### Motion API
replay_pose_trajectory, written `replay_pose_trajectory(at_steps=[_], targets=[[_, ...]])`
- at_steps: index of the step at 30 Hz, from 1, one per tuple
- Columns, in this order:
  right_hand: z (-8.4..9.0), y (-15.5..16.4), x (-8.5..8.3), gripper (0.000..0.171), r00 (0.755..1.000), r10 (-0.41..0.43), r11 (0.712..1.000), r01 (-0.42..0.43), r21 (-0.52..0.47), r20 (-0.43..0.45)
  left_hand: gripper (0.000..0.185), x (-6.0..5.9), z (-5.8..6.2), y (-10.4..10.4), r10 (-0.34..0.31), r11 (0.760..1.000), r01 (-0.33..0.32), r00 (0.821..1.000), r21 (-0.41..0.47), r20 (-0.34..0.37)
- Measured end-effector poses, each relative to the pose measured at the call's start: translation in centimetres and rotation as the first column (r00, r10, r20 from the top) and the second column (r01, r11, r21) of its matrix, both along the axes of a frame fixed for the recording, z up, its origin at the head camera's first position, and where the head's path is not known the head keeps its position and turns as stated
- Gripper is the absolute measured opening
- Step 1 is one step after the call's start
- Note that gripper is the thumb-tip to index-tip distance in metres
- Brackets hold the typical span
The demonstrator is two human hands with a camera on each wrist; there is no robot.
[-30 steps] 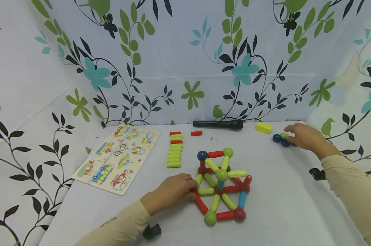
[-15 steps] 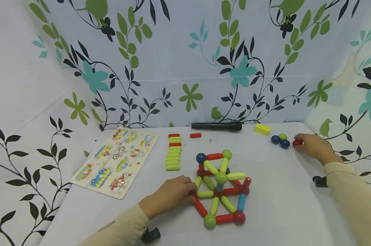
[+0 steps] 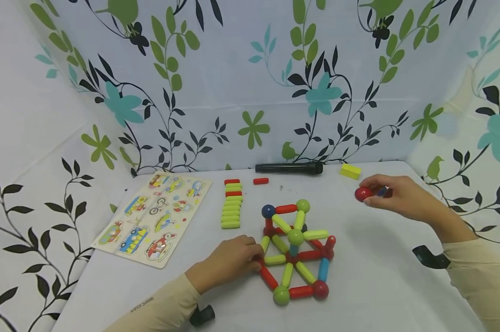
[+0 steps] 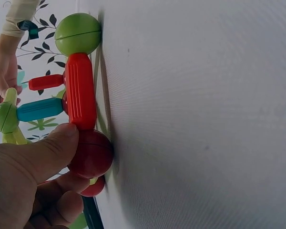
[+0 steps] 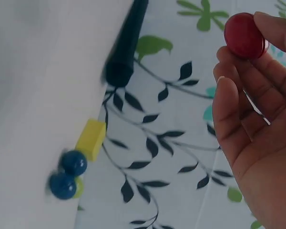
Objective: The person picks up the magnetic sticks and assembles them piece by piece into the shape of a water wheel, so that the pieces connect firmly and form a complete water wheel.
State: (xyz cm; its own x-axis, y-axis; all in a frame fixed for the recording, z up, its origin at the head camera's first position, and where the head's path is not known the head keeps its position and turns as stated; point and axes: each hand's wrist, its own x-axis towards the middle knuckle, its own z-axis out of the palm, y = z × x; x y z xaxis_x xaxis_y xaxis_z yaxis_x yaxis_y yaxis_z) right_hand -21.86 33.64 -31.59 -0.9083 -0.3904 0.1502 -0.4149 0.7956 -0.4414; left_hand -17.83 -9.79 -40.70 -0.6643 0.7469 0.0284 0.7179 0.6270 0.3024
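A leafy cloth point(image 3: 216, 55) backs the white table point(image 3: 374, 286) bearing the frame point(image 3: 296, 237). The left hand point(image 3: 231, 258) pinches its corner ball point(image 4: 91, 155) between thumb and fingers, probably to steady it. Right of the frame, the right hand's point(image 3: 405, 198) thumb and fingers pinch a red ball point(image 3: 362, 193) aloft, leaving most of it exposed.

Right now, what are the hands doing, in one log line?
left hand: pinches red corner ball of toy frame | right hand: holds loose red ball | table: blue balls near yellow block
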Motion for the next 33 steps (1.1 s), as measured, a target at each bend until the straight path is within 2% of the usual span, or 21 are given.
replay_pose_trajectory(at_steps=[1, 5, 10, 15, 27, 33], targets=[[0.0, -0.8, 0.5, 0.035, 0.999, 0.044, 0.999, -0.044, -0.009, 0.001, 0.021, 0.0, 0.0, 0.0, 0.0, 1.0, 0.0, 1.0, 0.001, 0.001], [-0.1, -3.5, 1.9, 0.035, 0.978, 0.18, 0.984, -0.178, -0.026, 0.101, 0.021, 0.0, 0.0, 0.0, 0.003, 1.0, -0.003, 1.0, 0.001, 0.007], [-0.9, -5.4, 2.5, 0.035, 0.943, 0.259, 0.963, -0.268, 0.011, 0.209, 0.022, 0.1, -0.1, 0.0, 0.005, 1.0, -0.005, 1.0, -0.001, 0.012], [-1.7, -6.1, 2.6, 0.036, 0.931, 0.273, 0.957, -0.289, 0.032, 0.243, 0.021, 0.0, -0.1, 0.0, 0.005, 1.0, -0.005, 1.0, -0.002, 0.007], [-2.0, -6.3, 2.7, 0.039, 0.924, 0.305, 0.95, -0.313, -0.002, 0.229, 0.02, 0.0, 0.3, -0.1, -0.001, 1.0, 0.001, 1.0, 0.011, 0.018], [-2.4, -6.8, 2.8, 0.029, 0.931, 0.313, 0.949, -0.315, -0.019, 0.186, 0.02, 0.0, 0.3, -0.1, 0.002, 1.0, -0.002, 1.0, 0.006, 0.019]])
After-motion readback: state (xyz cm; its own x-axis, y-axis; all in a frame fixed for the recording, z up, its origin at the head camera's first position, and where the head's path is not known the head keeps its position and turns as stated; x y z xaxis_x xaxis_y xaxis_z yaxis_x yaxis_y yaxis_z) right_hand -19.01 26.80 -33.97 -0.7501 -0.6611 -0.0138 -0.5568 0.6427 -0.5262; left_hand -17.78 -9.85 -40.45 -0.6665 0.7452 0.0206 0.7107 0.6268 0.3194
